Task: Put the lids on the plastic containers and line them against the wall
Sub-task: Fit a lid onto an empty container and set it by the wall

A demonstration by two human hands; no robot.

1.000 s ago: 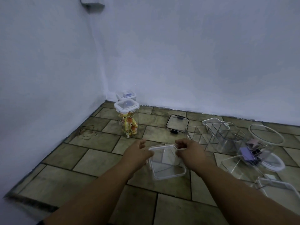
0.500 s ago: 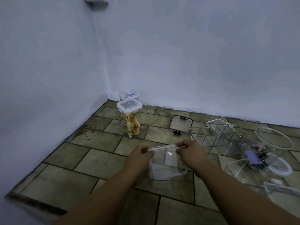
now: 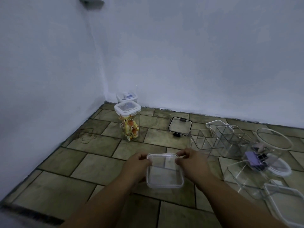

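A clear square container (image 3: 164,176) with its lid on top sits between my hands, low over the tiled floor. My left hand (image 3: 137,165) grips its left edge and my right hand (image 3: 191,162) grips its right edge, thumbs on the lid rim. Two lidded tall jars stand in the corner: one with colourful contents (image 3: 129,123) and a second jar (image 3: 126,97) behind it against the wall. A loose black-rimmed lid (image 3: 180,126) lies flat on the floor.
Several open clear containers (image 3: 218,139) and a round lid (image 3: 273,139) crowd the right side, along with a jar of purple clips (image 3: 254,159). Another clear lid (image 3: 286,204) lies at the lower right. Walls meet in a corner at the back left.
My left hand has closed onto the container's left edge, and both hands now hold it with the lid seated flatter. The view has shifted slightly left.
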